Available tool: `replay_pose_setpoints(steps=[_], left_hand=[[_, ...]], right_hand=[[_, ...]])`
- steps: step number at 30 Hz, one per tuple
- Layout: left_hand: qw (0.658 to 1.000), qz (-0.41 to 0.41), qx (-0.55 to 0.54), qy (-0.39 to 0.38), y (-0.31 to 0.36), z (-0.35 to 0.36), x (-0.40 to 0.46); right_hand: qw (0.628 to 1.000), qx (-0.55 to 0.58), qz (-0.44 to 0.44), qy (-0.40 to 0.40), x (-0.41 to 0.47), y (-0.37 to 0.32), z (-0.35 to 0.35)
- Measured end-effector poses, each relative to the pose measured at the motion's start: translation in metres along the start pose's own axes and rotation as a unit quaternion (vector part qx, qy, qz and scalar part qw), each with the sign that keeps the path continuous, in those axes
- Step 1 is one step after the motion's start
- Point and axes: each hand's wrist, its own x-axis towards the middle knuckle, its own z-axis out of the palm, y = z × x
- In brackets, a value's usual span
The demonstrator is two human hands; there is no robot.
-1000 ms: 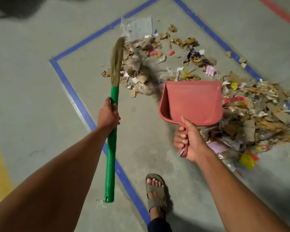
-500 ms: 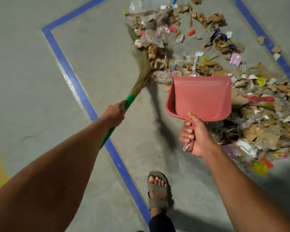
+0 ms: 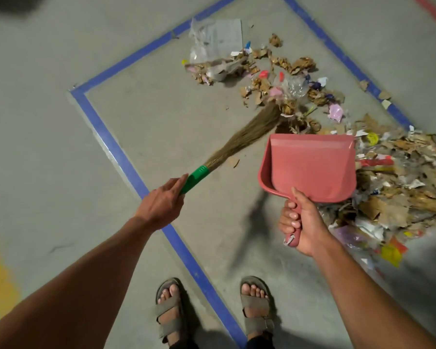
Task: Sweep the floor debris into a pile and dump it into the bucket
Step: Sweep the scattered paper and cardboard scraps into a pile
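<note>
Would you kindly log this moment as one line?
left hand: grips broom | right hand: holds dustpan | debris: partly piled

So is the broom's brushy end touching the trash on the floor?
Touching. The head view shows the broom with its bristle tips pushed into the scattered debris just above the red dustpan, no floor showing between them.

1. Dim, flat indoor light; concrete floor [image 3: 61, 147] reads grey-green, colours muted.
2. Soft-edged shadows: broom [image 3: 244, 137] shadow streak [image 3: 247, 233] falls on the floor left of the dustpan [image 3: 310, 170] handle; dark patches sit under both sandals along the bottom edge.
3. Top-left corner has a dark blurred blob.
4. Wide-angle bowing: blue tape lines [image 3: 126, 162] curve, forearms balloon at the bottom corners.
5. Bristle tip and debris [image 3: 400, 177] at the right edge soft, smeared; no glare.
</note>
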Motion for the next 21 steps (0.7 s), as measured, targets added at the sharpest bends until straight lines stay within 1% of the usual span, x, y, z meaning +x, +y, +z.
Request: replay_pose_setpoints(steps=[2, 5, 8, 10, 12, 15, 18, 21], left_hand=[[0.999, -0.04, 0.011, 0.014, -0.019, -0.009, -0.002], [0.997, -0.07, 0.007, 0.004, -0.044, -0.01, -0.015], [0.993, -0.109, -0.001, -0.045, -0.056, 0.001, -0.022], [0.988, -0.121, -0.001, -0.093, -0.052, 0.017, -0.025], [0.985, -0.103, -0.005, -0.14, -0.037, 0.036, -0.029], [0.982, -0.042, -0.003, -0.185, -0.002, 0.054, -0.036], [0.976, 0.029, 0.025, -0.216, 0.018, 0.06, -0.041], [0.968, 0.089, 0.045, -0.23, 0.019, 0.048, -0.052]], right_hand=[[1.0, 0.016, -0.009, 0.001, -0.004, 0.008, 0.008], [0.999, 0.041, -0.015, 0.0, -0.01, 0.031, 0.024], [0.998, 0.065, -0.019, 0.004, -0.015, 0.056, 0.037], [0.997, 0.074, -0.022, 0.007, -0.016, 0.072, 0.04], [0.997, 0.077, -0.024, 0.012, -0.018, 0.085, 0.041], [0.996, 0.085, -0.029, 0.029, -0.024, 0.102, 0.037], [0.994, 0.091, -0.038, 0.044, -0.036, 0.111, 0.032], [0.992, 0.106, -0.051, 0.053, -0.053, 0.113, 0.025]])
